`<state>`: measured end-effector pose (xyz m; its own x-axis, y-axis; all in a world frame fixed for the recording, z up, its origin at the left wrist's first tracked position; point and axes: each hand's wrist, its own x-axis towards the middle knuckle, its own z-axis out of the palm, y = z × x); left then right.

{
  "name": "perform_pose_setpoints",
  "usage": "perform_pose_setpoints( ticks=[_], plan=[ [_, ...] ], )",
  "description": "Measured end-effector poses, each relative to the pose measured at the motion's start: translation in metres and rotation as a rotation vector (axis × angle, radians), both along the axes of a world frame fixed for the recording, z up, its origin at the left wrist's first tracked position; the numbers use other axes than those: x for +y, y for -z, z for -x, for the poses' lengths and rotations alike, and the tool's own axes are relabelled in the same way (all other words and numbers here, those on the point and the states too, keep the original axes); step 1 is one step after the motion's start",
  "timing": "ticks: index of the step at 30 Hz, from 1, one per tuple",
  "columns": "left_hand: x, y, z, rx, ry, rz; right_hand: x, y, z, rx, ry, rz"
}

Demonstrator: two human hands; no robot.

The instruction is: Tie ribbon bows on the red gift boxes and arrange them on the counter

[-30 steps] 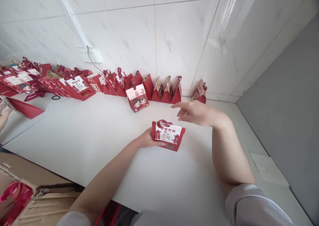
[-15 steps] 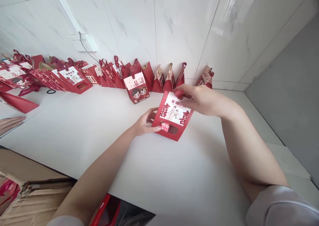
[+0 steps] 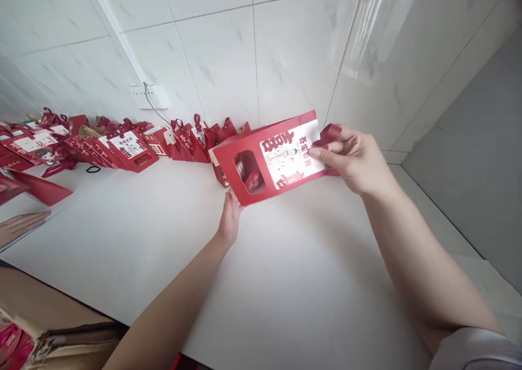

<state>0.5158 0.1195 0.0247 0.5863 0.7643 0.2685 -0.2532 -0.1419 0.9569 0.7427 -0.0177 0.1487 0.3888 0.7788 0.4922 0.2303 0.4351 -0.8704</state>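
My right hand [image 3: 359, 160] pinched one red gift box [image 3: 281, 158] at its top end, thumb and fingers closed beside its ribbon loop [image 3: 331, 134]. My left hand [image 3: 230, 217] met the base corner, its fingers partly hidden—I couldn't tell whether it gripped. The box was tipped sideways between them over the white table [image 3: 163, 217], one window [image 3: 249, 172] showing. Farther off were one black ring [image 3: 93, 169], one wall socket [image 3: 157, 96], one co-worker's hand [image 3: 24, 226] and other boxes [image 3: 138, 156], too overlapped to count.
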Motion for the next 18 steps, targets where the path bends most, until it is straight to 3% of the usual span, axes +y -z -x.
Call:
perform_pose_setpoints(
  ticks=[5,14,18],
  plan=[
    [0.006,0.003,-0.002,0.089,-0.129,0.064,-0.032,-0.019,-0.013,-0.072,0.058,-0.101],
    [0.000,0.006,-0.005,0.171,-0.107,-0.108,-0.066,-0.036,0.001,-0.196,0.213,-0.285],
    [-0.002,0.006,-0.002,0.205,0.026,-0.225,-0.067,-0.036,0.005,-0.196,0.278,-0.316]
  ],
)
